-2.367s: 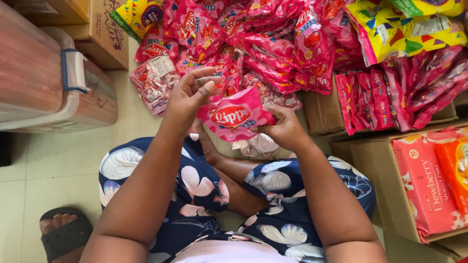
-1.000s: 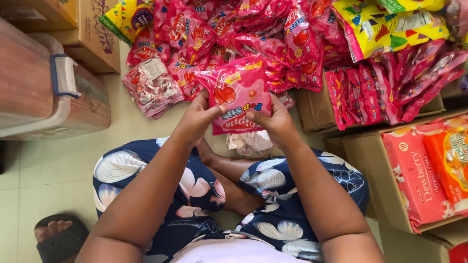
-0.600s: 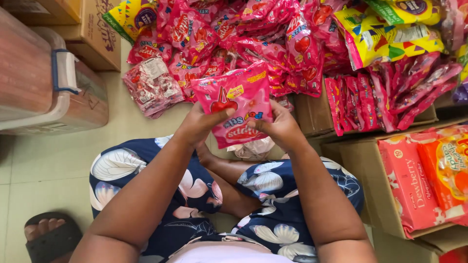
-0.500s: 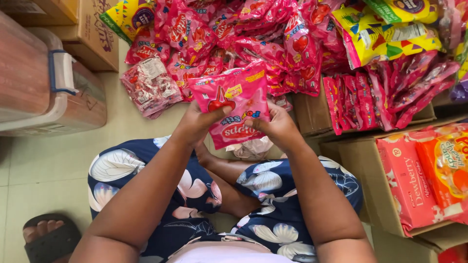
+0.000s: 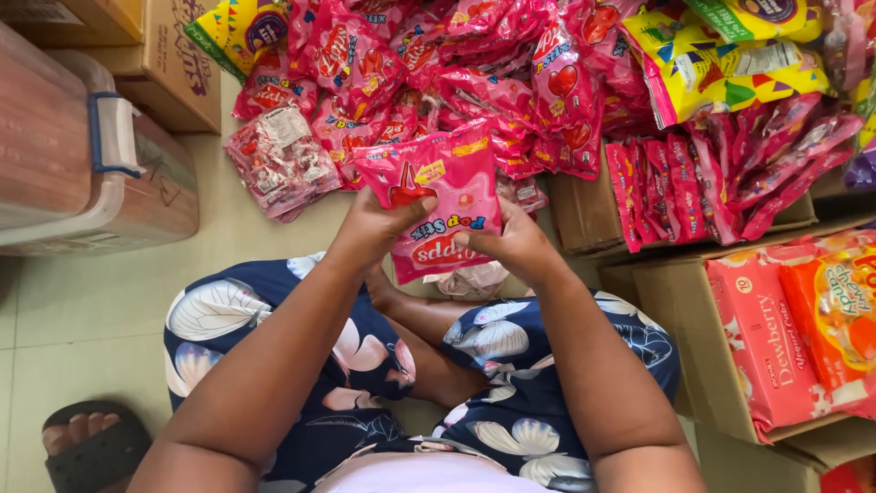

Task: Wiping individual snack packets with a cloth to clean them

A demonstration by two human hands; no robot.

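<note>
Up between both hands sits a pink candy bag (image 5: pixel 436 205), held flat and facing the camera, its printed side turned upside down from this view. The left hand (image 5: pixel 374 228) grips the bag's left edge, thumb laid across the front and fingers curled behind. The right hand (image 5: pixel 511 245) pinches the lower right edge, thumb on the front of the wrapper. Both hands are closed on the bag and hold it above the person's lap, which is covered in a dark blue floral dress (image 5: pixel 511 365).

Just beyond the hands lies a heap of similar pink candy bags (image 5: pixel 438 64), touching and overlapping one another. To the left of the left hand, on the tiled floor (image 5: pixel 82 310), rests a clear packet of wrapped sweets (image 5: pixel 278 160), and further left a lidded plastic storage box (image 5: pixel 100 173). To the right of the right hand stand open cardboard cartons (image 5: pixel 675 301) holding red and orange biscuit packs (image 5: pixel 803 319). Yellow snack bags (image 5: pixel 721 64) lie beyond those. A sandalled foot (image 5: pixel 87 438) shows low on the left.
</note>
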